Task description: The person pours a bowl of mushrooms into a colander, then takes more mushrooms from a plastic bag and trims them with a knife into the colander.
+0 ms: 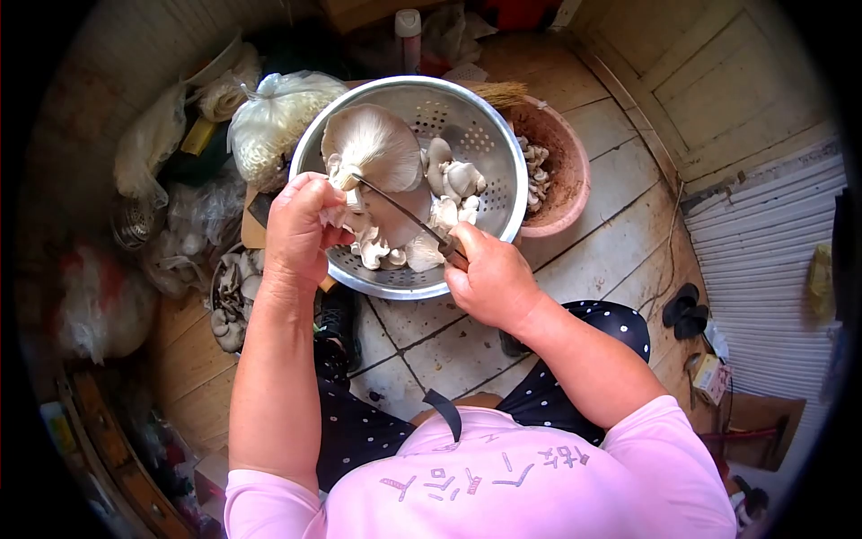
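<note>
My left hand is closed round the stem end of a large oyster mushroom, whose pale gills face up over the colander. In my right hand is a knife with a dark, narrow blade. Its tip meets the mushroom near the stem, close to my left fingers. Below both hands stands a metal colander with punched holes. Several smaller oyster mushrooms lie inside it, mostly at its right and front.
A pink basin holding mushroom pieces stands right of the colander. More mushrooms sit at the lower left. A filled plastic bag and a spray can are behind. Dark slippers lie on the tiled floor.
</note>
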A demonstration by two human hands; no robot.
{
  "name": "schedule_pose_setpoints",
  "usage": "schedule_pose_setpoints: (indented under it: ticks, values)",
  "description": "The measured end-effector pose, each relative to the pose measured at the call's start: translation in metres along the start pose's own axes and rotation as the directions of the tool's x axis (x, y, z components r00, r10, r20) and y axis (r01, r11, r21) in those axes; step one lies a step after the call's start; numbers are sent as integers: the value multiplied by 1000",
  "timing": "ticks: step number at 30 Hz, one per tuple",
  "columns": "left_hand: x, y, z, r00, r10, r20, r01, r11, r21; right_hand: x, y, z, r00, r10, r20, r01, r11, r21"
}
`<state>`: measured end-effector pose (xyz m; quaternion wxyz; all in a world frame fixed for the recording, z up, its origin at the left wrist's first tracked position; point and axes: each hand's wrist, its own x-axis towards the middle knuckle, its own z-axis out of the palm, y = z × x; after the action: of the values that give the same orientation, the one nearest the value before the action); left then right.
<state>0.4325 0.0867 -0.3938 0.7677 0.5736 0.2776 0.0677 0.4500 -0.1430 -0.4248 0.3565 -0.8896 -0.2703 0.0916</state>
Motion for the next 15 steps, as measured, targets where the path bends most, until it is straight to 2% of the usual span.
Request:
schedule_pose_setpoints:
  ticks: [4, 7, 15]
  values:
    - [-2, 1, -1, 994, -76, 75, 73, 997, 36, -1, -2, 0, 1000, 23, 19, -23, 1000, 14]
    - [-4, -5, 2, 975, -157, 160, 141, 984, 107, 2, -2, 2, 1000, -17, -13, 17, 999, 33]
    - [-1, -5, -3, 1000, -21, 4, 20, 998, 51, 2, -3, -2, 998, 49, 49, -48, 998, -34]
